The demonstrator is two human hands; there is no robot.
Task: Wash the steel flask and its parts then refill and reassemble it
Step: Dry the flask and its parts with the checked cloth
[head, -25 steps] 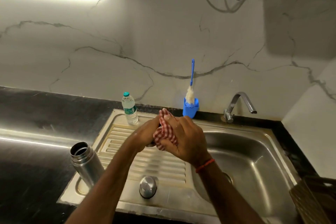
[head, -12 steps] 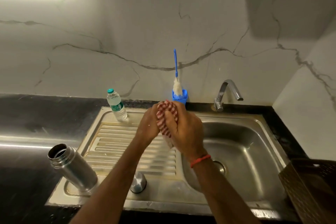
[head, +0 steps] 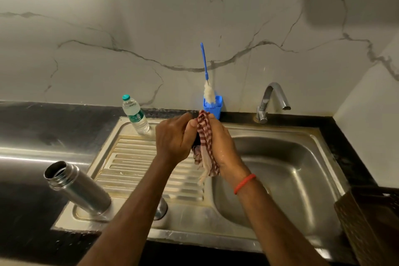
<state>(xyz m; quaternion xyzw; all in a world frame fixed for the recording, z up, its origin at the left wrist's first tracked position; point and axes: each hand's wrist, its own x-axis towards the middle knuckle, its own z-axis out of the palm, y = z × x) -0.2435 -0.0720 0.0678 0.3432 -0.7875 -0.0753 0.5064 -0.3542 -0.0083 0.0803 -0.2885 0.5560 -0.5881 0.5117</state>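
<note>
On the left hand (head: 172,139), fingers curled round a small dark part (head: 195,143). On the right hand (head: 222,149), fingers squeezed the soft checked cloth (head: 205,142). The steel flask (head: 79,188) looked hard and slippery, best held round its middle.

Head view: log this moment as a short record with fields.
left hand: grips a small dark part, identity unclear
right hand: wraps the checked cloth round that part
steel flask: uncapped, on the front left corner of the drainboard
steel cap: on the drainboard, partly hidden by the left forearm
water bottle: capped, upright, at the back of the drainboard
tap: no stream visible
</note>
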